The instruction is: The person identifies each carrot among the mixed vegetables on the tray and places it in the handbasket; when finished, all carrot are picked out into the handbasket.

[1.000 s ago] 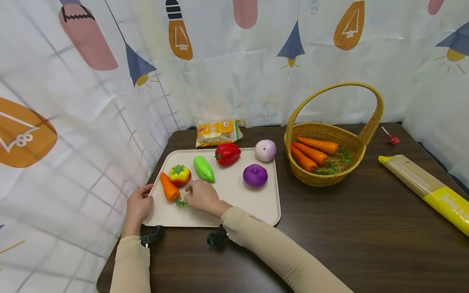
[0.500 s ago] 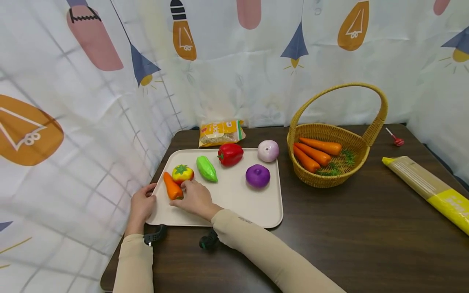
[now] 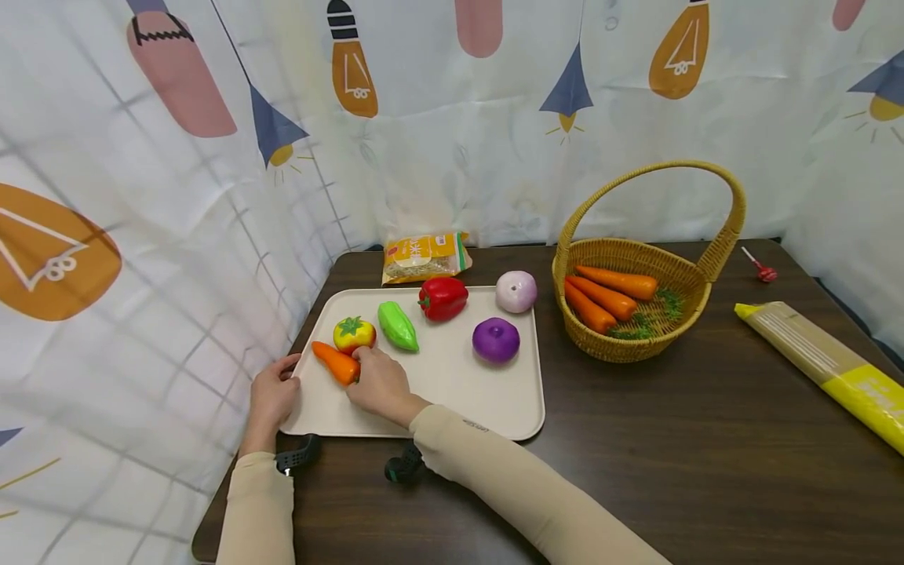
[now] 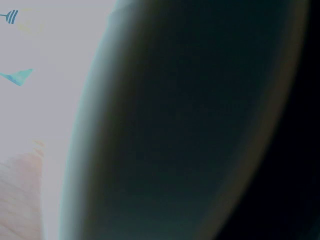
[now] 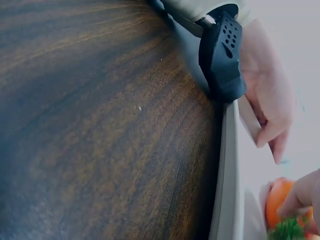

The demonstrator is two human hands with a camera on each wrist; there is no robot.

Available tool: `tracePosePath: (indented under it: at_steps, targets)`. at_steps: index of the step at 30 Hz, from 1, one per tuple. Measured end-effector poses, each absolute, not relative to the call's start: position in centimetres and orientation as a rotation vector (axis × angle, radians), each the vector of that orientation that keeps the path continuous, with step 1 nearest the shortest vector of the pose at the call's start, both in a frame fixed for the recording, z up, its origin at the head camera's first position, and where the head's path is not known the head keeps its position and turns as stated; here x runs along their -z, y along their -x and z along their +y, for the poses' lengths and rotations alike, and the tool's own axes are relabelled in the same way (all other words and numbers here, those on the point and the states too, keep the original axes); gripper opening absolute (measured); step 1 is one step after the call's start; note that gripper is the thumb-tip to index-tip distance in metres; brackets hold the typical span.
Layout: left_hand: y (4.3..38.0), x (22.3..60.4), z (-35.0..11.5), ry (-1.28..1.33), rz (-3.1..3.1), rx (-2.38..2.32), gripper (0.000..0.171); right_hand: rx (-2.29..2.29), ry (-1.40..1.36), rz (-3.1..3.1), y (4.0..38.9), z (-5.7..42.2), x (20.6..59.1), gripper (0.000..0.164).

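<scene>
With its thumb and fingers, my right hand [image 3: 381,383] pinches an orange carrot [image 3: 335,362] at the leafy end, low over the cream tray [image 3: 452,400]. The right wrist view shows the green leaves [image 5: 286,230] under those fingers. My left hand [image 3: 274,399] holds the tray's left edge. Close behind the carrot sits a yellow-and-red tomato [image 3: 355,334]. Also on the tray are a green pepper-like vegetable [image 3: 399,326], a red bell pepper [image 3: 443,299], a purple onion [image 3: 496,340] and a pale onion [image 3: 516,291]. A dark blurred shape fills most of the left wrist view.
Right of the tray, a wicker basket [image 3: 632,345] with a tall handle holds 3 carrots [image 3: 607,298]. A yellow food bag [image 3: 426,257] lies behind the tray. A long noodle packet [image 3: 822,369] and a red lollipop [image 3: 766,273] lie on the dark table [image 3: 636,439] at right.
My right hand has taken hold of the carrot's leafy end and swung that end rightward, so the carrot slants more sideways across the tray. My left hand stays at the tray's edge.
</scene>
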State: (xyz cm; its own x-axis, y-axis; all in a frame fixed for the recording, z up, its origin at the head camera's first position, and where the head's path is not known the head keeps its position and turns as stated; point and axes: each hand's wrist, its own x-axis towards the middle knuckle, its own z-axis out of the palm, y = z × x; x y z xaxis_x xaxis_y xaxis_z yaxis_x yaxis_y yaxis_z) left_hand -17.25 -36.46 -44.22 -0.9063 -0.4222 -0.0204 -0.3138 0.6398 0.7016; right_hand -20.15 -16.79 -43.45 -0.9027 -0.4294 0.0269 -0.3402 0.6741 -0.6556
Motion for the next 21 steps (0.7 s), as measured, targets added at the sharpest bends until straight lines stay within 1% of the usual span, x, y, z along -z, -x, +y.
tracePosePath:
  at_steps: [9,14,21]
  targets:
    - [17.1,44.3,-36.8,-0.610,-2.721,1.108,0.052,0.985,0.649,2.758,19.9,-16.5,43.0,0.051]
    - [17.1,44.5,-36.8,-0.606,-2.718,1.112,0.053,1.005,0.647,2.782,20.0,-16.5,43.4,0.057]
    - [17.3,44.6,-36.9,-0.593,-2.720,1.105,0.055,1.063,0.630,2.842,20.6,-16.4,44.0,0.049]
